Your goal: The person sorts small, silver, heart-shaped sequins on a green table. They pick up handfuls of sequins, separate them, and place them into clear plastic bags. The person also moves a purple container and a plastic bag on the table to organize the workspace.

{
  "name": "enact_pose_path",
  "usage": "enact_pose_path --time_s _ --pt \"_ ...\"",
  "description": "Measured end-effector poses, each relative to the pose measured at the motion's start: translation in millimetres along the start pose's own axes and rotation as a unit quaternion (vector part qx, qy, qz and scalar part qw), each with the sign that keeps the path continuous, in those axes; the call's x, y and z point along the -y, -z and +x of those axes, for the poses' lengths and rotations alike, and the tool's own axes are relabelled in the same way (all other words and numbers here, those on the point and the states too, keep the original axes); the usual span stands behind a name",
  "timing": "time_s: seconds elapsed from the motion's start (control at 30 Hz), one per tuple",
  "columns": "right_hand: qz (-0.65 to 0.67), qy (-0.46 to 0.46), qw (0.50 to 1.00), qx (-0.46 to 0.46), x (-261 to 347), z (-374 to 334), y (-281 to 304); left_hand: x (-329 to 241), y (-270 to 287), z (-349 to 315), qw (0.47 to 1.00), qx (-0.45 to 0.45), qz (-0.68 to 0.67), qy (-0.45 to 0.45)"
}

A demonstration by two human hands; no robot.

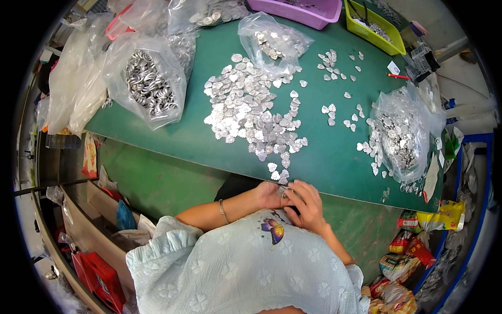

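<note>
At the table's near edge my two hands meet just above my lap. My left hand [267, 195] is cupped and closed around something small and silvery that I cannot make out. Curled over it, my right hand [309, 206] brings its fingertips together with the left fingers; whatever they pinch is hidden. A thin dark line shows by the fingertips, too small to name. Just beyond the hands, a large pile of flat silver metal pieces [246, 104] spreads over the green table [172, 149], with a few loose pieces [274, 171] nearest my fingers.
Clear bags of silver rings [151, 86] and of flat pieces [273, 44] stand left and far. Another full bag [400, 133] sits at the right. Purple [314, 18] and lime-green trays [374, 35] line the back. Snack packets [400, 264] lie low right; an open drawer [94, 220] is low left.
</note>
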State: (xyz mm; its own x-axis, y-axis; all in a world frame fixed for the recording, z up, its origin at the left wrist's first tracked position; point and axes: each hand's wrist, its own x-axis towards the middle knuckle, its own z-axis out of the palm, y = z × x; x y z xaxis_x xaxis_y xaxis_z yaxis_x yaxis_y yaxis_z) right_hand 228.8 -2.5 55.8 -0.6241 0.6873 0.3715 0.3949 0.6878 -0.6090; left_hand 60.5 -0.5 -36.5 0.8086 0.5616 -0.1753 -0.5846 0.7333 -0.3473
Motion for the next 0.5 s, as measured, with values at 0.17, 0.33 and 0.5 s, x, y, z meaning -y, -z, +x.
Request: enact_pose_path --time_s 0.17,0.33,0.5 --pt "-0.052 -0.011 0.997 0.053 7.9 43.5 8.8 7.2 -53.0 -10.8 0.94 -0.312 0.119 -0.067" --pt "-0.037 0.033 0.996 0.069 6.3 23.4 -0.6 -7.1 -7.4 -25.0 0.997 -0.052 0.045 -0.021" --pt "-0.007 0.009 1.0 0.019 8.3 28.9 -5.2 -6.1 -14.9 -24.8 0.99 -0.127 0.045 -0.034"
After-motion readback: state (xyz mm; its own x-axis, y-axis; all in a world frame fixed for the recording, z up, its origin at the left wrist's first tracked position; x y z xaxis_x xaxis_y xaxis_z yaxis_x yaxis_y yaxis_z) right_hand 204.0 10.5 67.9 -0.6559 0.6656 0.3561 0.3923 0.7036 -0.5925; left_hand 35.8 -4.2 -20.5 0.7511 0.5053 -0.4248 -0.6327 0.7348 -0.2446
